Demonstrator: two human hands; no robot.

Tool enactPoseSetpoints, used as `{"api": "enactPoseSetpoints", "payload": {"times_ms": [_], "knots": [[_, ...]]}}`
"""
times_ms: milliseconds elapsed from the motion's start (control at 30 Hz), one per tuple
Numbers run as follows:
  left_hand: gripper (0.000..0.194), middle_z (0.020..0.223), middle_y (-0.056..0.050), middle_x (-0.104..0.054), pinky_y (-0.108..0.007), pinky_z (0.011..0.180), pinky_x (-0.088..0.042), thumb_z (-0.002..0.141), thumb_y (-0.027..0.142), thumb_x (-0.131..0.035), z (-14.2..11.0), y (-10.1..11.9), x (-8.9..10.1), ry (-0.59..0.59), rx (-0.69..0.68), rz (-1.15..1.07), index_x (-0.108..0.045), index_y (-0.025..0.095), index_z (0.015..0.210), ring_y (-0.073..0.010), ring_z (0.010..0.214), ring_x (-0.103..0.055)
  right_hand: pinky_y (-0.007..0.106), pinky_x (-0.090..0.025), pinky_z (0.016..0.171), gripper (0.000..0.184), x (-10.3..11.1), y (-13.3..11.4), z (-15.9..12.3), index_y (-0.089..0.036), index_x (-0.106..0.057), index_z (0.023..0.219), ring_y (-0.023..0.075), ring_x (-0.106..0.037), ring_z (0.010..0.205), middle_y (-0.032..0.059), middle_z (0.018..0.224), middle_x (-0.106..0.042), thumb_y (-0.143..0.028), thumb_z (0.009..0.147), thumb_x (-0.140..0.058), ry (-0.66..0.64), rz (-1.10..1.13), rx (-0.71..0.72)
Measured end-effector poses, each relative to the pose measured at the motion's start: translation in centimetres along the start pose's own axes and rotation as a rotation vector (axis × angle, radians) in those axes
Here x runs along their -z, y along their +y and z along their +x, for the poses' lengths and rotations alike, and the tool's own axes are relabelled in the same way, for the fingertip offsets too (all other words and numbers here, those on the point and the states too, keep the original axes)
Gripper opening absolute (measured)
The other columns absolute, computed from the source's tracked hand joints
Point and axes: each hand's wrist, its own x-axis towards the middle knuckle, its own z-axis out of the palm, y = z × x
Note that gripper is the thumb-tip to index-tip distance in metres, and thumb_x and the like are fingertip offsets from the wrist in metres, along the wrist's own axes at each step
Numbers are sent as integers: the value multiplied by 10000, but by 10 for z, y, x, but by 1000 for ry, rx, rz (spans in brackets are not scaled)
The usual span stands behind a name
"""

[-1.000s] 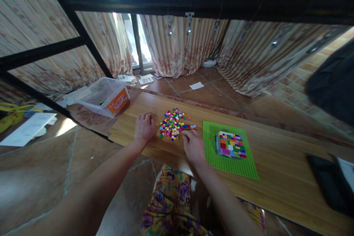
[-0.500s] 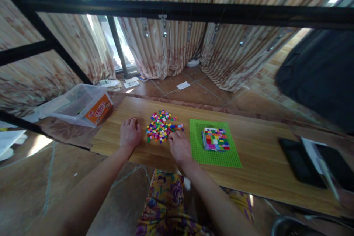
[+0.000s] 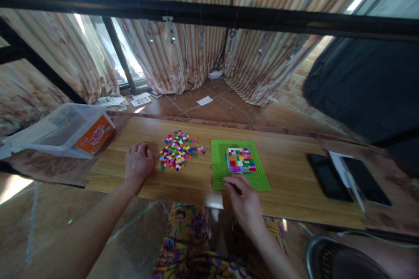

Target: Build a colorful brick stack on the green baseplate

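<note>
My left hand (image 3: 139,161) rests palm down on the wooden board, left of a pile of small coloured building bricks (image 3: 178,150). Its fingers are curled under, so anything inside them is hidden. Over the front edge of the green studded baseplate (image 3: 219,165) is my right hand (image 3: 241,192), thumb and forefinger pinched together. Whatever it pinches is too small to make out. Just beyond those fingers, a block built of multicoloured bricks (image 3: 241,160) sits on the baseplate, a mosaic of colours on its top.
A clear plastic bin (image 3: 65,130) with an orange label stands off the board's left end. Toward the right end lie a black tablet (image 3: 329,177), a dark phone-like slab (image 3: 366,181) and a pen (image 3: 355,192). A black rail (image 3: 209,11) crosses ahead, before striped curtains (image 3: 183,56).
My right hand has moved right, from the loose brick pile to the baseplate's front edge. The left hand stays on the board beside the pile. The whole view has shifted as my head turned right.
</note>
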Motion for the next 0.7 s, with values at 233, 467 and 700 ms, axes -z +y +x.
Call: {"api": "enactPoseSetpoints", "payload": {"times_ms": [233,467,700], "knots": [[348,1133,-186,-667,-463,1016,-427,859,268,-411,1,1,2,-7,12,1,-641,120,1073,-318,1105,-593,309,-558,746,206,45,25,20,-211,-744,938,189,-689,846,70,948,-730,-344,869,-603,216,-91,-67],[341,1140,-184,-660,-476,1015,-420,862,274,-418,0,2,2,-6,15,-24,-636,136,1084,-323,1128,-579,290,-552,688,232,44,30,34,-200,-715,1010,163,-671,711,55,884,-731,-287,892,-534,229,-331,51],[353,1152,-187,-658,-465,1032,-409,862,285,-412,0,3,2,-15,38,-27,-634,126,1086,-320,1131,-580,301,-536,725,269,38,37,36,-194,-723,1050,187,-675,795,71,898,-739,-230,907,-498,255,-535,183]]}}
